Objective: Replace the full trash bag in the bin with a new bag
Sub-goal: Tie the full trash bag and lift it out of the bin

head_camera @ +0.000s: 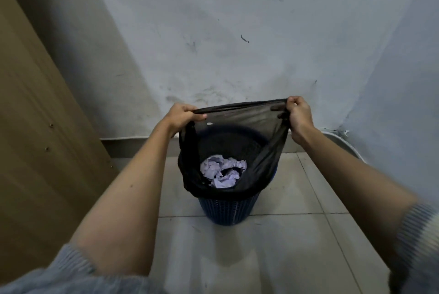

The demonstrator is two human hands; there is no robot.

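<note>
A dark blue woven plastic bin (229, 210) stands on the tiled floor near the wall. A thin black trash bag (240, 122) sits in it, its front edge still folded over the bin's rim. Crumpled white paper (222, 171) lies at the bottom of the bag. My left hand (181, 116) grips the bag's far edge at the left, and my right hand (298, 115) grips it at the right. Between them the edge is stretched taut and lifted above the bin.
A tall brown wooden panel (40, 127) leans along the left side. A scuffed pale wall (237, 32) rises right behind the bin and meets another wall at the right corner. A white curved object (344, 143) rests on the floor behind my right forearm.
</note>
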